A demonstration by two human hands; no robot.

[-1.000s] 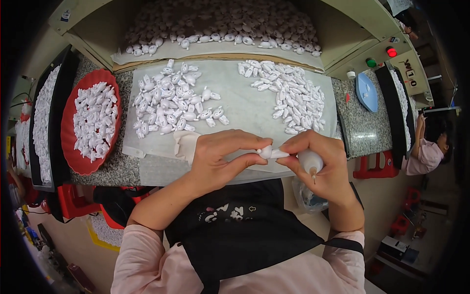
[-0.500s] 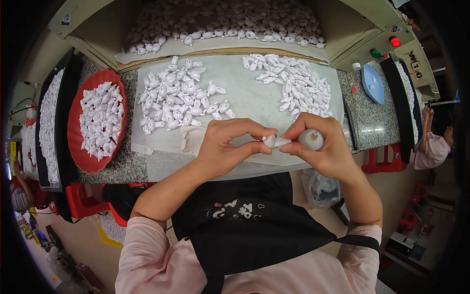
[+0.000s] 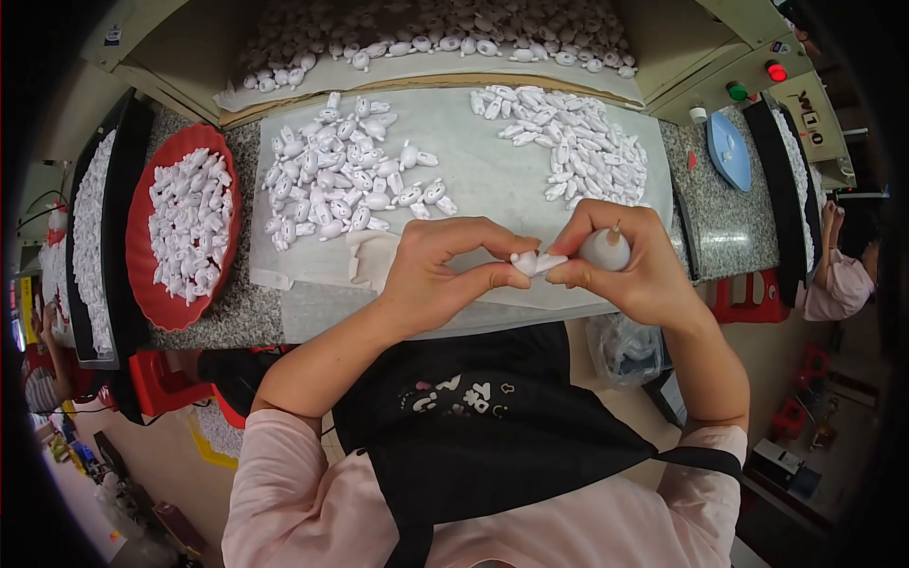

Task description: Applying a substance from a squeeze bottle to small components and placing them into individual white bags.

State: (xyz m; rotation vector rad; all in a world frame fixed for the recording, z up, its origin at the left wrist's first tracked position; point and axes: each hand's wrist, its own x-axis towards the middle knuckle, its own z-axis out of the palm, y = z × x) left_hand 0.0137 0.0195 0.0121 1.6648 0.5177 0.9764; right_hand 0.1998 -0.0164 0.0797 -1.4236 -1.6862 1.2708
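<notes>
Between the thumb and fingertips of my left hand [image 3: 431, 270] is a small rounded white plastic piece [image 3: 524, 262]. My right hand [image 3: 649, 275] pinches a slimmer white plastic piece [image 3: 551, 262], and the two pieces meet end to end. Curled fingers of that same hand also hold a whitish squeeze bottle [image 3: 606, 249] against the palm, its thin nozzle pointing up and away. Both hands are above the front of the white paper sheet [image 3: 483, 180]. Beyond my left hand lies a pile of small white figurines [image 3: 341, 175]; beyond my right, a pile of slim white pieces [image 3: 582, 147].
A red scalloped tray [image 3: 142, 256] of white parts stands left. At the back, many figurines sit inside an open metal housing [image 3: 686, 57]. A blue dish [image 3: 727, 156] lies right. Black-edged trays [image 3: 133, 161] flank the bench. Another person [image 3: 838, 275] sits far right.
The bottle has tipped so its nozzle points up and away. The two pieces have turned slightly between my fingertips. The whole view has shifted a little.
</notes>
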